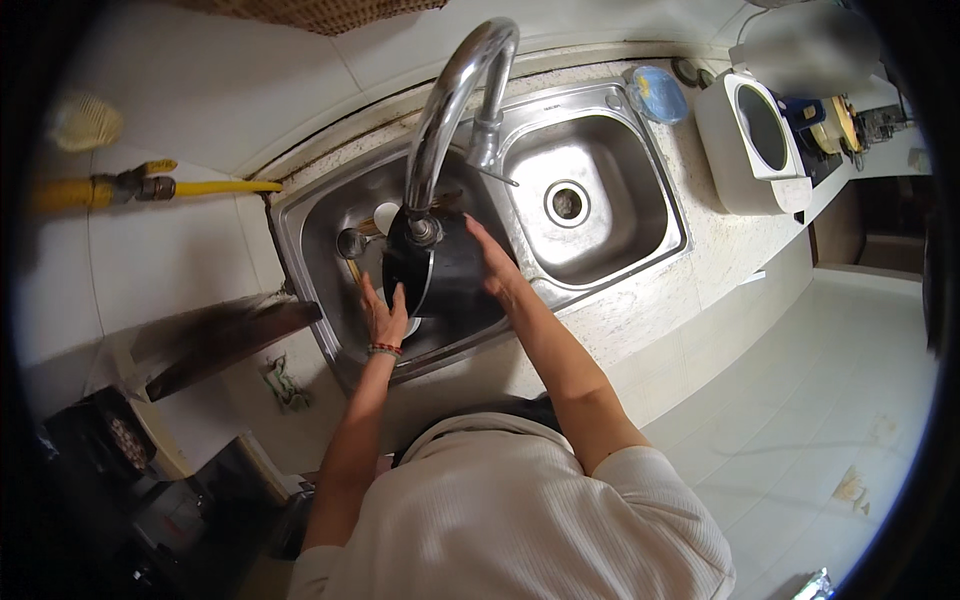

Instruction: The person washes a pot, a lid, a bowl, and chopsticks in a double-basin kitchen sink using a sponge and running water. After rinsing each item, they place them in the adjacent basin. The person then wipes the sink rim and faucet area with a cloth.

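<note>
A black cooking pot, perhaps a rice cooker's inner pot, is tilted on its side over the left sink basin. Its mouth faces left, directly below the spout of the chrome faucet. My left hand, with a beaded bracelet at the wrist, holds the rim with the thumb apart from the fingers. Flat along the outer wall on the other side lies my right hand, so the pot is held between both palms. Behind it in the basin are a ladle, a small white dish and some thin sticks, partly hidden.
To the right is the second basin with its drain. A blue plastic bowl and a white appliance with a round opening stand on the counter. A yellow hose runs along the left wall, above a dark upright panel.
</note>
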A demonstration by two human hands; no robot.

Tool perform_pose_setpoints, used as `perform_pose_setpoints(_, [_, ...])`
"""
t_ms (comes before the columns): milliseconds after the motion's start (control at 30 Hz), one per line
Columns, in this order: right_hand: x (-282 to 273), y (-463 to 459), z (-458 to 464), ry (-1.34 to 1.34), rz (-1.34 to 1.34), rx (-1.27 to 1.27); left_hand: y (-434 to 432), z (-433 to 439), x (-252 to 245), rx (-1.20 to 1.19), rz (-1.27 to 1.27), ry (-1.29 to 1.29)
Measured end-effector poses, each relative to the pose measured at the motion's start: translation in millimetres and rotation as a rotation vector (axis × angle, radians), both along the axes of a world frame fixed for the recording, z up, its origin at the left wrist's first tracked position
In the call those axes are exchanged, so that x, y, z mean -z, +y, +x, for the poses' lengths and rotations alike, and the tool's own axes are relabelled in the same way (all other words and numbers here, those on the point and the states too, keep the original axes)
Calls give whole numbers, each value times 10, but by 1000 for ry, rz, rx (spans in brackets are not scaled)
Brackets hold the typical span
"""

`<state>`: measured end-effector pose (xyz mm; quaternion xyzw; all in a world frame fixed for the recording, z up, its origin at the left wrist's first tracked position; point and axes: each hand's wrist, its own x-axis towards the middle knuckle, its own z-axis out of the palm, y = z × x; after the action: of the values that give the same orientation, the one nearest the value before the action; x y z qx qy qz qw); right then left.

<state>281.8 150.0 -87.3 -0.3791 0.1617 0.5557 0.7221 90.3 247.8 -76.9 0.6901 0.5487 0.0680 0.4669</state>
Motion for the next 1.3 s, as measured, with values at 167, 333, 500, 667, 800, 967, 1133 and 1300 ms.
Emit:
perform_pose_setpoints(167, [227, 166, 237, 212, -19, -171, -126, 243, -193, 323, 91, -305])
perform_pose_setpoints(333, [-81, 309, 23, -198, -106, -52, 154, 349, -341, 223, 16, -350])
perform_pose_setpoints(500, [-113, 420, 86, -755, -20, -196, 501, 380, -493, 29, -266, -396])
perform_pose_setpoints(667, [297, 461, 303, -277, -233, -399, 721, 467, -601, -126, -510, -443])
perform_pose_setpoints(800, [898, 132, 105, 163, 18, -358, 745, 642, -603, -420, -775, -582])
perform_pose_setpoints(967, [191, -152, -250, 126, -101, -217, 738, 342, -289, -620, -931, -857])
perform_pose_setpoints(1133, [56, -458, -398, -415, -160, -425, 320, -59, -418, -852, -938, -857])
perform_pose_setpoints(1300, [-100, -838, -829, -1475, -216, -651, -13, -489, -558, -933, -971, -972])
